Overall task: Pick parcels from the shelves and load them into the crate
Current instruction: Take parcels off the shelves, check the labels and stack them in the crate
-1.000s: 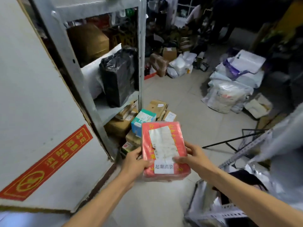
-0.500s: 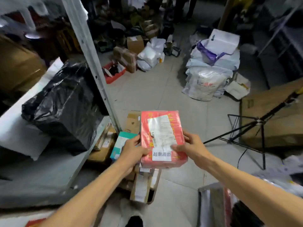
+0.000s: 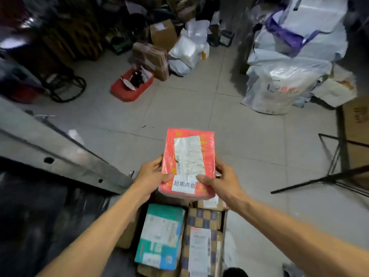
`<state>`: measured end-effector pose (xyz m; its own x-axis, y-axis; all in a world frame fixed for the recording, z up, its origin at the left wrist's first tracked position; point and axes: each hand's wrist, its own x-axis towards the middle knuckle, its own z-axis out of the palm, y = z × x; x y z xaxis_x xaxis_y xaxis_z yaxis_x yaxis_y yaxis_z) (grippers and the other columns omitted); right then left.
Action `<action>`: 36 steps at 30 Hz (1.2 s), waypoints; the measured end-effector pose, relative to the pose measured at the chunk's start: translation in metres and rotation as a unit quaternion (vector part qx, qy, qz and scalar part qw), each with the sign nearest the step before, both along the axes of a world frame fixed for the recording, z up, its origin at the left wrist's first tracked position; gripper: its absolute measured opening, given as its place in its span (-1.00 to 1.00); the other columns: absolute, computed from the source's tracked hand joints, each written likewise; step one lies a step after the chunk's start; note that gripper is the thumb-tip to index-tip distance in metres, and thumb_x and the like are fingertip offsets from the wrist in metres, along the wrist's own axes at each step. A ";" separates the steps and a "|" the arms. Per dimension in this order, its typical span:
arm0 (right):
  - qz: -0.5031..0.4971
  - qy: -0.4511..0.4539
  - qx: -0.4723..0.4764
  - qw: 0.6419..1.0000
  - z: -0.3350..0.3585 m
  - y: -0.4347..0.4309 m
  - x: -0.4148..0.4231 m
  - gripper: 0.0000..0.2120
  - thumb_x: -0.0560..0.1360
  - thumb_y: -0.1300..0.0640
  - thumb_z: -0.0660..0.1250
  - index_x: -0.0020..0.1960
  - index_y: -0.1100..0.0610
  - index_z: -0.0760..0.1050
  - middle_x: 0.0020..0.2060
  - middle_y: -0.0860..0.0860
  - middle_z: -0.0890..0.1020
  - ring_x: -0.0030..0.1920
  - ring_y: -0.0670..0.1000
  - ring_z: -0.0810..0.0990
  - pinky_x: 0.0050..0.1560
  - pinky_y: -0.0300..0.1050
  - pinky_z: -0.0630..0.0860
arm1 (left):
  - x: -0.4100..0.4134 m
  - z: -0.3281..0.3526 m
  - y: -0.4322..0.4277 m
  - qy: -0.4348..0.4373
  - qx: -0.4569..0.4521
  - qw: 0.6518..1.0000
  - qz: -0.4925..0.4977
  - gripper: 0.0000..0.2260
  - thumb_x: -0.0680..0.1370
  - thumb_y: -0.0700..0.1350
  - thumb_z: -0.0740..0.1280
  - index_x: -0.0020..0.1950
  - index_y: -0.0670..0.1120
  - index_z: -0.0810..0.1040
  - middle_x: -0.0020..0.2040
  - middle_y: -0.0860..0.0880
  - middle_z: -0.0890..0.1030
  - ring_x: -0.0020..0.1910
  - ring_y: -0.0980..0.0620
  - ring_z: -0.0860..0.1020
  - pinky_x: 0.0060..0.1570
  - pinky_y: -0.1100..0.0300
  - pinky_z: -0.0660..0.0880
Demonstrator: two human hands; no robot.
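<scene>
One tiled floor [image 3: 179,116] fills the view. Two parcels lie side by side at the bottom, one teal parcel [image 3: 161,234] and one chequered parcel [image 3: 201,246]. One red parcel [image 3: 188,162] is held in the air above them, left grip [image 3: 151,176] and right grip [image 3: 223,182] clamped on its sides, thumbs on top.

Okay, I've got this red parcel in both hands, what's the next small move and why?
Probably lower the red parcel down and slightly toward you. The left hand and the right hand grip its sides, and it seems to hang over the far end of the teal box and the checkered parcel, which lie packed side by side below.
</scene>
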<state>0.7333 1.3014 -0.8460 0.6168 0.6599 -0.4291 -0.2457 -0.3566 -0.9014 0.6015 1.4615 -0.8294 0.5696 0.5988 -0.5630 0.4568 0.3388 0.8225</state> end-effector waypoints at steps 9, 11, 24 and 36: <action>0.018 0.042 -0.038 0.998 -0.146 0.035 -0.008 -0.43 0.41 0.30 0.47 0.35 -0.03 0.42 0.06 -0.19 0.63 0.02 -0.15 0.63 -0.07 -0.28 0.61 | -0.003 -0.136 0.022 0.088 -0.029 0.995 0.041 -0.55 0.45 -0.48 0.35 0.01 0.10 0.57 -0.11 0.09 0.70 -0.18 0.10 0.69 -0.31 0.21 0.61; 0.020 0.056 -0.047 0.997 -0.164 0.032 -0.015 -0.44 0.42 0.27 0.48 0.34 -0.04 0.42 0.07 -0.16 0.63 0.03 -0.12 0.64 -0.09 -0.27 0.62 | -0.007 -0.152 0.020 0.107 -0.046 0.992 0.046 -0.56 0.46 -0.46 0.36 0.05 0.09 0.55 -0.10 0.08 0.70 -0.19 0.07 0.70 -0.33 0.18 0.61; 0.037 0.083 -0.073 0.993 -0.184 0.037 -0.009 -0.15 0.39 0.28 0.52 0.54 -0.04 0.17 0.16 -0.06 0.58 0.02 -0.11 0.63 -0.02 -0.17 0.64 | -0.002 -0.170 0.021 0.173 -0.034 0.984 0.022 -0.50 0.46 -0.42 0.38 0.30 0.01 0.50 0.15 -0.01 0.64 0.07 -0.02 0.63 0.01 -0.07 0.61; 0.071 0.047 -0.110 0.990 -0.189 0.036 0.002 -0.26 0.36 0.12 0.56 0.43 -0.09 0.27 0.01 -0.25 0.56 -0.17 -0.33 0.63 -0.28 -0.37 0.55 | 0.006 -0.161 0.022 0.200 -0.016 0.979 0.022 -0.38 0.46 -0.40 0.41 0.43 0.03 0.39 0.28 -0.02 0.57 0.16 -0.06 0.59 0.00 0.00 0.60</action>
<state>0.7348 1.3377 -1.0345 0.4750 0.6209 -0.6236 -0.2592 -0.5785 -0.7734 0.6071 1.4837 -0.9902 0.2731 0.5960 -0.7552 0.7246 0.3889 0.5689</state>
